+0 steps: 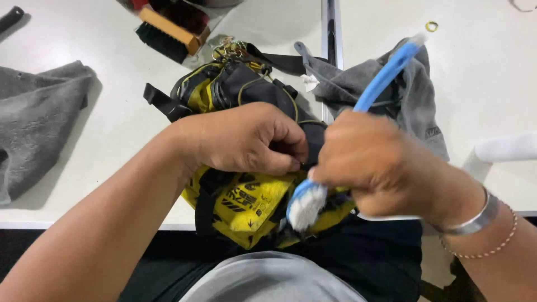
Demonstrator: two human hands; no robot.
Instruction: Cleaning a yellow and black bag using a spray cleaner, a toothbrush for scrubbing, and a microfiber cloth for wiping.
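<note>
A black and yellow bag [246,204] lies over the near edge of the white table [112,134], partly on my lap. My left hand [246,140] is closed on the bag's black fabric at its middle, pinching it. My right hand [369,162] grips a long blue-handled brush [386,75]. Its white bristled head [306,208] points down against the bag's yellow front. The handle sticks up and away over a grey cloth [408,95]. A silver bangle and a thin bead bracelet circle my right wrist.
A second grey cloth [33,117] lies at the table's left. A wooden brush with black bristles [168,33] sits at the back. Keys and rings [226,50] hang at the bag's far end. A small yellow ring [431,26] lies far right.
</note>
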